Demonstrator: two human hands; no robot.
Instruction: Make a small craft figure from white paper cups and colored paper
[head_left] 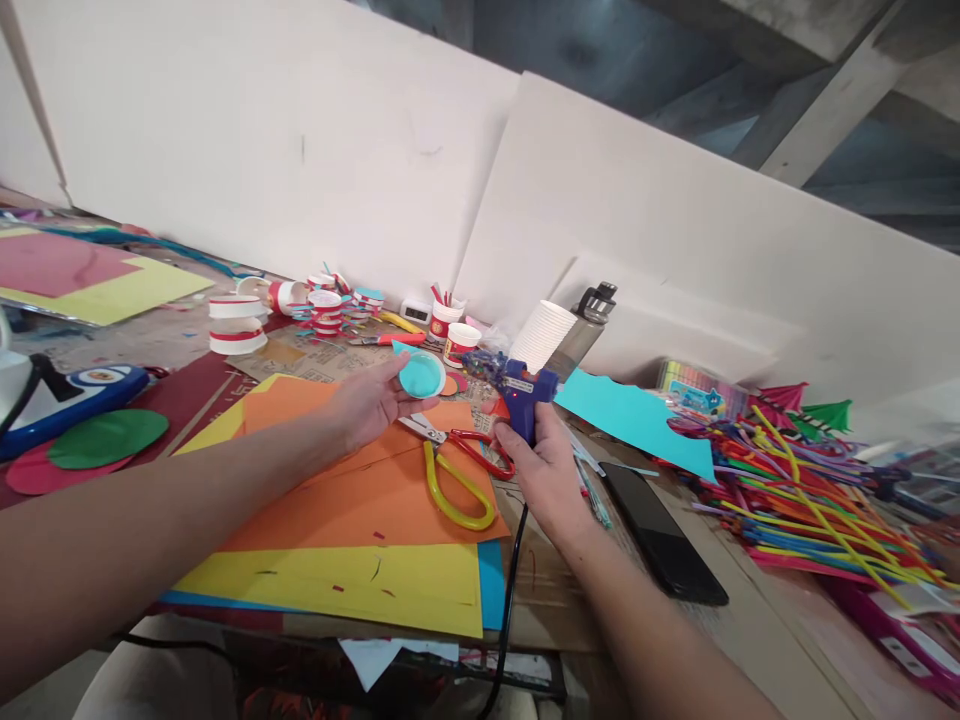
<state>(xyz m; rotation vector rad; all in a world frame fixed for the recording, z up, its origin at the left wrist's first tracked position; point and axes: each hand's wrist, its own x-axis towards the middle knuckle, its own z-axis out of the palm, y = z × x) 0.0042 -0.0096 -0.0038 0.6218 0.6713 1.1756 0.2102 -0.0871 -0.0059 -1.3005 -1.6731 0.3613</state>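
My left hand (375, 400) holds a small paper cup piece (421, 376) between thumb and fingers. Its round face is light blue inside a pale rim, and a blue pointed bit of paper (403, 348) sticks out at its upper left. My right hand (546, 465) is wrapped around the handle of a blue glue gun (523, 400), whose nozzle end points left towards the cup piece without touching it. Below, between both hands, scissors (459, 500) with one yellow and one red handle lie on orange paper (322, 500). A black cord (514, 580) runs down from the glue gun.
Cut cup rings (237, 336) and decorated red-and-white cups (325, 315) stand behind my left hand. Stacked white cups (541, 335) and a bottle (585, 325) rise beyond the glue gun. To the right lie blue paper (637, 420), a phone (664, 535) and many pipe cleaners (825, 510).
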